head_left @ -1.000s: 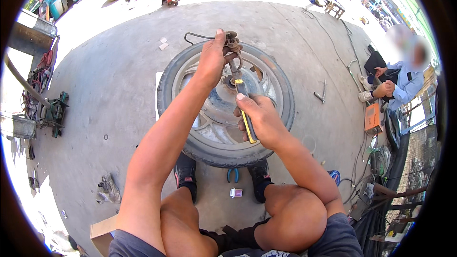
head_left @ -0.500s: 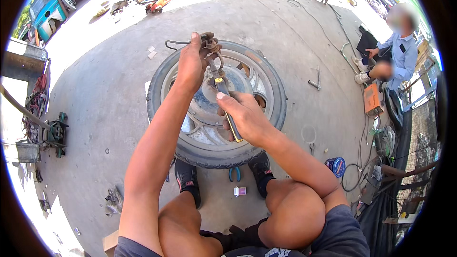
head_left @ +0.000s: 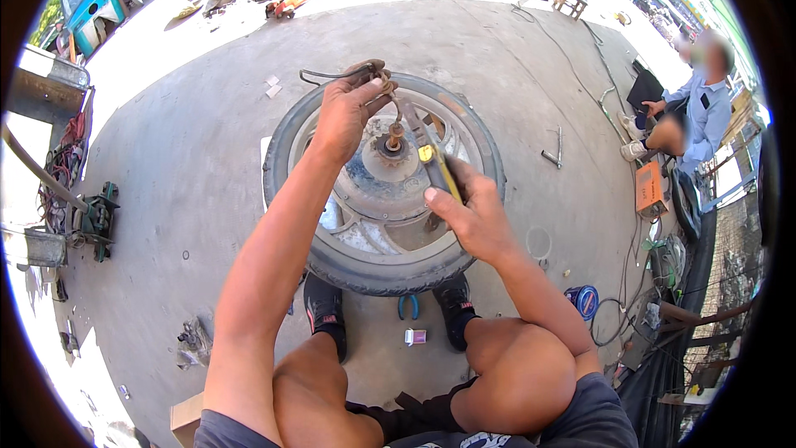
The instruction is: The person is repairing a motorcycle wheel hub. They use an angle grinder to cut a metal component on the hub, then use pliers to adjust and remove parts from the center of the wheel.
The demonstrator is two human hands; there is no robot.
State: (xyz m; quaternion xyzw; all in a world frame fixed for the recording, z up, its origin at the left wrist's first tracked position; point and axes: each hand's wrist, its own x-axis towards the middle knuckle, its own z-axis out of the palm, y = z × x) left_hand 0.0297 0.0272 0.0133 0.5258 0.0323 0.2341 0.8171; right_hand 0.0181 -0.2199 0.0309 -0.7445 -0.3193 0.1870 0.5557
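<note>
A motor wheel with a black tyre (head_left: 377,280) and a spoked metal rim lies flat before my feet. From the axle (head_left: 395,141) at its hub a cable rises to my left hand (head_left: 347,112). The fingers of that hand are closed round the cable, whose dark loose end (head_left: 313,81) loops out to the left. My right hand (head_left: 477,214) grips a utility knife (head_left: 437,172) with a yellow and black handle. Its metal front end points up toward the cable, right of the left fingers; whether it touches the cable I cannot tell.
Blue-handled pliers (head_left: 408,306) and a small box (head_left: 415,337) lie between my shoes. To the right are a T-shaped tool (head_left: 554,149), a blue round tub (head_left: 583,302) and an orange machine (head_left: 651,189). A person (head_left: 703,112) sits at the far right. Cables cross the floor there.
My right hand and the knife have moved right, away from the hub, uncovering the axle. My left hand has shifted slightly right with the cable, its fingers now curled closer. The whole view has shifted slightly.
</note>
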